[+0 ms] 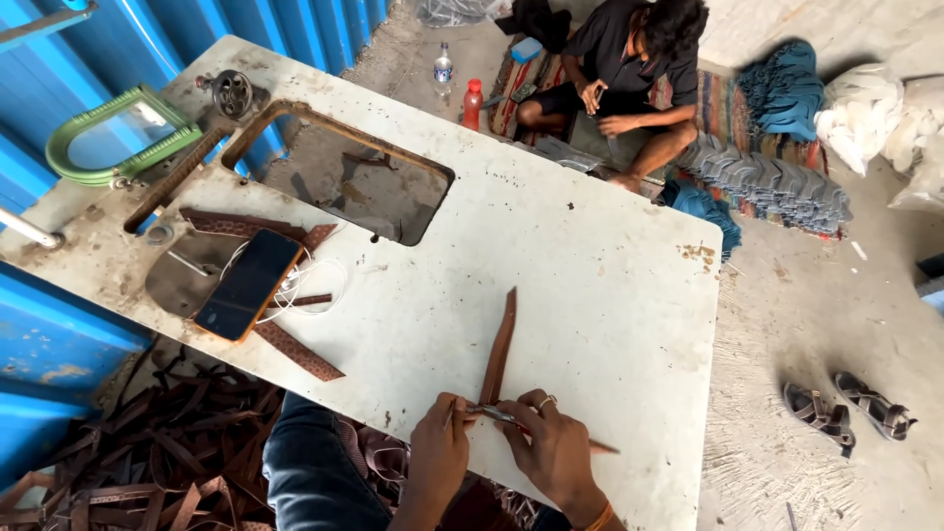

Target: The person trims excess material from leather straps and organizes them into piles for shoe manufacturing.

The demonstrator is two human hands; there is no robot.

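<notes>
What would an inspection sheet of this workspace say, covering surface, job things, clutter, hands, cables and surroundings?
Surface: worn white table with a rectangular cut-out, stained and chipped.
Job's things: brown leather strap lying on the table, its near end at the hands; a thin pointed tool across it.
Clutter: phone, loose leather strips, green-framed mirror.
Hands: left hand and right hand both pinch the tool at the strap's end.
Cables: white cable coiled under the phone.
Surroundings: strap pile on the floor, a seated person, two bottles, sandals, blue metal wall.
</notes>
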